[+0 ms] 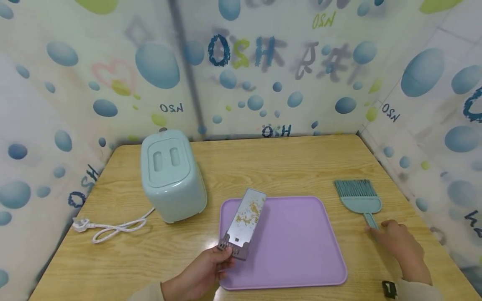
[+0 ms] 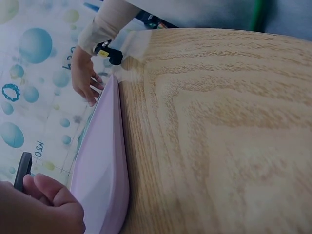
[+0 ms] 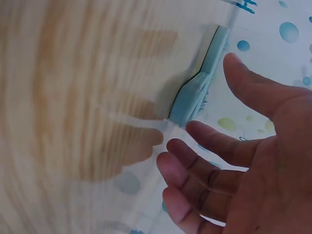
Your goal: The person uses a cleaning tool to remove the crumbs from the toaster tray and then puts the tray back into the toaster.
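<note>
Nearest us, the left hand (image 1: 201,267) pinches the brownish grip end (image 1: 241,252) of a flat metal plate (image 1: 236,233), thumb on top, holding it over the left part of the lilac tray (image 1: 297,242). We judge the plate light and stiff, and its smooth face slick; the grip end looks the surest hold. It has little visible rim, so we expect the loose golden crumbs (image 1: 249,212) on it to slide off if it tips. The right hand (image 1: 402,243) is at the handle of the pale teal brush (image 1: 359,203), its fingers spread and not closed round it; we cannot tell whether they touch. The brush looks light and easiest taken by its handle, its bristles flexible.

The lilac tray has a low raised rim. Farther off stands the pale blue toaster (image 1: 184,202), its top covered, so we cannot see inside; its white cord (image 1: 119,228) lies looped to the left.
</note>
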A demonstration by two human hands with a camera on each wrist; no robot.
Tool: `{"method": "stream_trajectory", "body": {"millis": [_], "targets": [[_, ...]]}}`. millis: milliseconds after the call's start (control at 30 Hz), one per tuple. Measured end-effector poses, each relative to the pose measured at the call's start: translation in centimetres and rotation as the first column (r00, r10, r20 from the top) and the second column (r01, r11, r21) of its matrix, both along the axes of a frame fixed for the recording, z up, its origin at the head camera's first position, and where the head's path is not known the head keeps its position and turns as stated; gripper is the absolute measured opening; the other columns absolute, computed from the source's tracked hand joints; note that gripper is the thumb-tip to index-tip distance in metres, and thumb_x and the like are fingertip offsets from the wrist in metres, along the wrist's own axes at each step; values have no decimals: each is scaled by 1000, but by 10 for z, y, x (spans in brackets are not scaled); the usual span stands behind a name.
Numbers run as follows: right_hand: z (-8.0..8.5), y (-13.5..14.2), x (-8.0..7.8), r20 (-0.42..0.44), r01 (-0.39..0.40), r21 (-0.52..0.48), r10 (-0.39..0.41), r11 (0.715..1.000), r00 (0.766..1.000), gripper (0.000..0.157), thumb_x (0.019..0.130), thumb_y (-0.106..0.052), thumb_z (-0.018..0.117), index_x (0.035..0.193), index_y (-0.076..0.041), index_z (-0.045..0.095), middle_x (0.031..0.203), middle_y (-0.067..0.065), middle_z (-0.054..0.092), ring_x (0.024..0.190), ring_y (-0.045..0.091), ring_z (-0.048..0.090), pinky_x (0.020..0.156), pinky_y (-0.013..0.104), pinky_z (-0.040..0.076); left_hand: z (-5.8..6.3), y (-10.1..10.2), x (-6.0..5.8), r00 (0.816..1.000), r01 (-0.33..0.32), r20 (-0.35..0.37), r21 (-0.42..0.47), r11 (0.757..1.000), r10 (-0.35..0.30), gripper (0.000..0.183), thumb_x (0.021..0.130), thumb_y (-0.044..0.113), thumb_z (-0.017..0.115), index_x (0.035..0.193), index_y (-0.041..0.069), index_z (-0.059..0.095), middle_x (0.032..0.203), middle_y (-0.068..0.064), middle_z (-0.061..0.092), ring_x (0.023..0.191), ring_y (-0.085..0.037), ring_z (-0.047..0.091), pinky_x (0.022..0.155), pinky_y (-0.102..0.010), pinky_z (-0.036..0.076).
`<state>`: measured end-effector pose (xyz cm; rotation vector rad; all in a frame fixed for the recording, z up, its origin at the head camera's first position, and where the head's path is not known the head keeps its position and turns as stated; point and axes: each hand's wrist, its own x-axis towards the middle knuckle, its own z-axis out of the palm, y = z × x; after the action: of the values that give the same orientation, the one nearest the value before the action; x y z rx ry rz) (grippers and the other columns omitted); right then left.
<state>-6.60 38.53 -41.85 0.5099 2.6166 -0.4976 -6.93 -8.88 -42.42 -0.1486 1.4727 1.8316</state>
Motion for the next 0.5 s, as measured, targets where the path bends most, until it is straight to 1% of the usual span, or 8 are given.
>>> {"method": "stream_trajectory", "body": {"millis": [67, 167, 300, 367, 400, 500], "targets": [[-1, 0, 0, 20, -17, 8, 17, 1000, 1000, 101, 83, -74, 32, 129, 16, 36, 128, 42, 35, 108, 59, 40, 72, 60, 43, 0, 0, 0, 1000, 3, 1, -1, 1000, -3, 17, 90, 35, 54, 91, 17, 52, 81, 7, 56, 79, -8, 50, 71, -23, 38], [-1, -1, -1, 31, -22, 28, 22, 999, 999, 99, 81, -75, 34, 128, 13, 41, 128, 41, 37, 107, 58, 42, 71, 62, 42, -1, -1, 1, 1000, 10, 7, -6, 1000, -10, 18, 90, 35, 54, 92, 17, 52, 81, 7, 56, 79, -9, 50, 72, -23, 38], [0, -3, -3, 31, -2, 48, 0, 999, 1000, 93, 81, -73, 39, 126, 9, 45, 124, 38, 43, 100, 52, 50, 67, 58, 42, -1, -1, 1, 1000, 16, 16, -13, 1000, -16, 18, 90, 36, 53, 91, 18, 52, 80, 7, 56, 78, -8, 50, 72, -23, 37], [1, -3, -4, 34, 9, 49, -10, 999, 999, 87, 82, -69, 43, 124, 7, 49, 120, 36, 49, 92, 44, 54, 65, 54, 42, -1, -1, 2, 1000, 17, 17, -15, 1000, -17, 18, 90, 35, 53, 91, 18, 51, 79, 7, 55, 78, -8, 50, 71, -23, 37], [1, -2, -5, 35, 12, 49, -13, 999, 999, 82, 83, -67, 44, 120, 6, 52, 114, 33, 53, 87, 39, 55, 63, 51, 42, -1, -1, 2, 1000, 17, 17, -15, 1000, -17, 17, 91, 35, 53, 91, 18, 51, 79, 7, 55, 78, -8, 49, 71, -23, 37], [-1, 0, -7, 42, 12, 45, -14, 999, 999, 64, 87, -58, 48, 106, 3, 59, 95, 22, 58, 77, 27, 51, 60, 43, 40, -1, -1, 2, 1000, 18, 22, -6, 1000, -18, 16, 91, 34, 52, 90, 18, 51, 78, 7, 55, 77, -7, 49, 70, -22, 37]]}}
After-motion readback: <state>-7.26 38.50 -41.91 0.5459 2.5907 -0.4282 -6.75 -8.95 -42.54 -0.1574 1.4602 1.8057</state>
